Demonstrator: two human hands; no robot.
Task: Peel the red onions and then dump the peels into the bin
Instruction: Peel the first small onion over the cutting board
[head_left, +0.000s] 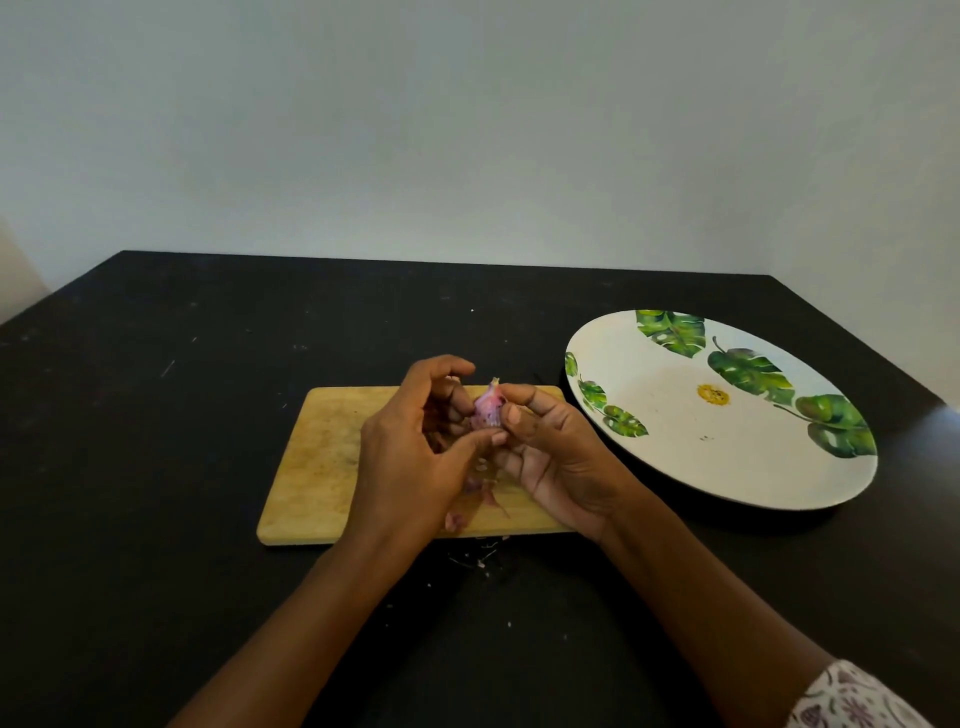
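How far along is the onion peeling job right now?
Partly done: loose peels already lie on the cutting board. In hand: the left hand and right hand both grip a small red onion above the board, pink flesh showing, dry skin at its tip. Left: finish this one and bin the peels; no bin is in view, and the plate holds no onions.

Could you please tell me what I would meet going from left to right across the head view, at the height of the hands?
Left hand → red onion → right hand → leaf-patterned plate.
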